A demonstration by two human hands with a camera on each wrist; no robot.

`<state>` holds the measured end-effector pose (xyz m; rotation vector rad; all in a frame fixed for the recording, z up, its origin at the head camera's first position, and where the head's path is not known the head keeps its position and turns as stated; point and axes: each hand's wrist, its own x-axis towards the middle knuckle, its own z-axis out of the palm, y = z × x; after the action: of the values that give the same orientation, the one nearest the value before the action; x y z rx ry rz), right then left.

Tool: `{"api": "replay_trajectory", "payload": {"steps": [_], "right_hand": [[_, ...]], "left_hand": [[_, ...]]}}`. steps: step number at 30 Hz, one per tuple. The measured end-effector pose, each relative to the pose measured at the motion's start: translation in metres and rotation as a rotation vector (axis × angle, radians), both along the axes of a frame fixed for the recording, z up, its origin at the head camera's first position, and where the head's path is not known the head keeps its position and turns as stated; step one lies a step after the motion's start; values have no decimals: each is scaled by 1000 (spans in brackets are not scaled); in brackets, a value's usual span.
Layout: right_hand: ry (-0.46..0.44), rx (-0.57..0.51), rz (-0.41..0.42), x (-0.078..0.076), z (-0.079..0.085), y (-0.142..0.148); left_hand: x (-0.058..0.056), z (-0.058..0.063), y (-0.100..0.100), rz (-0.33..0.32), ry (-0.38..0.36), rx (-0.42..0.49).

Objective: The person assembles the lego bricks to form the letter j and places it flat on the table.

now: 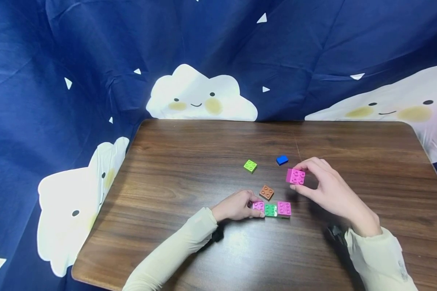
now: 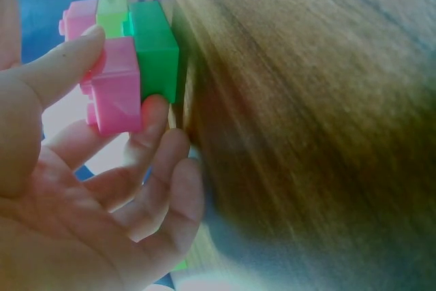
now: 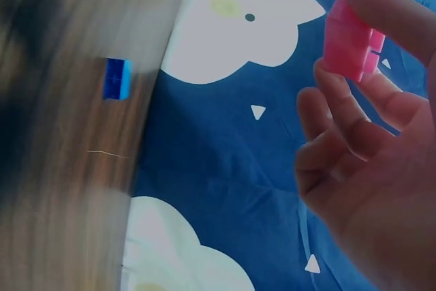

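Note:
My left hand pinches a pink building brick at the left end of a small joined row on the table. Beside it in the row is a green brick, and another pink brick forms the right end. The left wrist view shows the gripped pink brick up close against the green brick, with a light green brick farther along. Above the table, my right hand holds a separate pink brick between thumb and fingers, its studs turned toward the head camera.
Behind the row lies a brown brick. Farther back are a lime green brick and a blue brick. The wooden table ends at a dark blue cloth printed with clouds.

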<state>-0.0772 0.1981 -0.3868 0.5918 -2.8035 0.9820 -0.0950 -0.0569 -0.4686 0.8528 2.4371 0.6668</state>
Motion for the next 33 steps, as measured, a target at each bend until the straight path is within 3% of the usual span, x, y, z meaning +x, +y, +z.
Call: {"api": "replay_trajectory", "payload": {"steps": [8, 16, 28, 33], "right_hand": [[10, 39, 73, 7, -21, 1], [-39, 84, 125, 15, -37, -1], [-40, 88, 173, 23, -47, -6], [-83, 103, 169, 24, -48, -7]], "left_hand": [[0, 1, 0, 0, -11, -7], [0, 2, -1, -12, -2, -13], [-1, 2, -1, -12, 21, -17], [-1, 1, -1, -4, 8, -15]]}}
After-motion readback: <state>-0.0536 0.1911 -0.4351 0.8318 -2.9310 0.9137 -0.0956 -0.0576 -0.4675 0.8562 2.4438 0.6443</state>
